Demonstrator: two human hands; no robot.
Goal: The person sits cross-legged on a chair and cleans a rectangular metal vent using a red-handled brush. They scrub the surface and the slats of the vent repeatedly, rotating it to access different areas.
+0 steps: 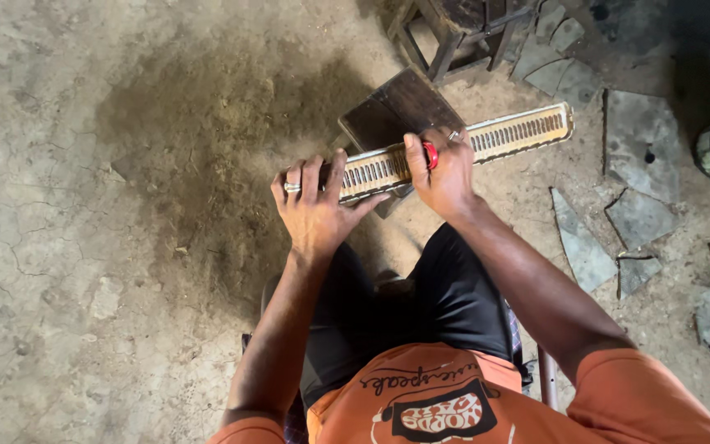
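Lying across a dark wooden block [404,107], the long slotted metal bar [511,133] ran its long axis from lower left to upper right, far end pointing up-right. The left hand [315,210] pressed flat on its near end, hiding it. The right hand [445,173] was closed around a red-handled tool [431,154], whose tip could not be made out.
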